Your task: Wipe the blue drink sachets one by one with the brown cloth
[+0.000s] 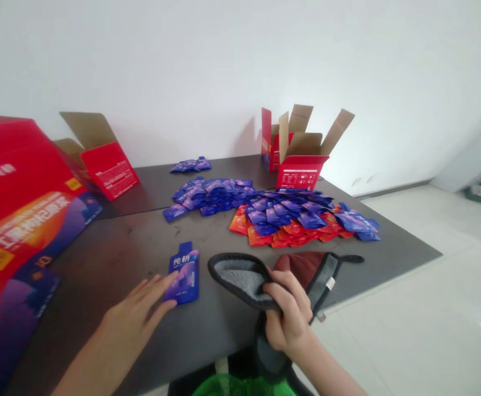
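A single blue-purple spouted pouch (188,280) lies flat on the dark table in front of me. My left hand (147,300) is open, its outstretched fingertips at the pouch's left edge. In my right hand (288,311) a cleaning cloth (240,278) is bunched up, its grey side and part of its reddish-brown side showing, with black edging and a hanging loop. My right fingers are wrapped round it, and its lower part hangs over the table's front edge.
Blue pouches (219,192) lie in a heap mid-table, and a mixed heap of blue and orange pouches (289,214) is to the right. Open red cartons stand behind (302,170) and at the left (110,170). Large red cartons (21,181) fill the near left. A white wall (174,71) backs the table.
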`<move>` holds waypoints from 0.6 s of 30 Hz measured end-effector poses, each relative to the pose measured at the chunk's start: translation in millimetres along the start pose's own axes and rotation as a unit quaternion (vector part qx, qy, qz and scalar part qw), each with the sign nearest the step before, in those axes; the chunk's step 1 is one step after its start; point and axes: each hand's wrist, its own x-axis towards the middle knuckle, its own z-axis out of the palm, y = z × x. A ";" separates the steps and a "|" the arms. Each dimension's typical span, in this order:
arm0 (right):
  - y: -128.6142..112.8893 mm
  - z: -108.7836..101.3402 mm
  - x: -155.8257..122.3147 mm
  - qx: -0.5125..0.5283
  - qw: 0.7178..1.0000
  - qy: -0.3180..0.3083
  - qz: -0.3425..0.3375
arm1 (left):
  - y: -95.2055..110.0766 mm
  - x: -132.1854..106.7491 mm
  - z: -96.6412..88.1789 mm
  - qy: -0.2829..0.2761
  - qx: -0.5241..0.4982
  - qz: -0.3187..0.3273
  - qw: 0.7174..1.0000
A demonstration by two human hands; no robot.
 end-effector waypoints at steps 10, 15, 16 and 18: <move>-8.6 76.6 58.9 -0.103 0.902 -0.418 -0.020 | 13.2 2.9 14.8 0.024 0.081 0.143 0.986; -6.0 87.8 60.7 -0.098 0.920 -0.380 -0.014 | 28.9 13.1 10.1 0.056 0.144 0.083 0.984; -4.3 84.6 62.9 -0.092 0.938 -0.333 0.003 | 32.9 15.7 9.7 0.059 0.147 0.079 0.984; 0.0 75.0 68.7 -0.065 0.971 -0.229 0.028 | 40.9 21.3 9.9 0.054 0.149 0.072 0.985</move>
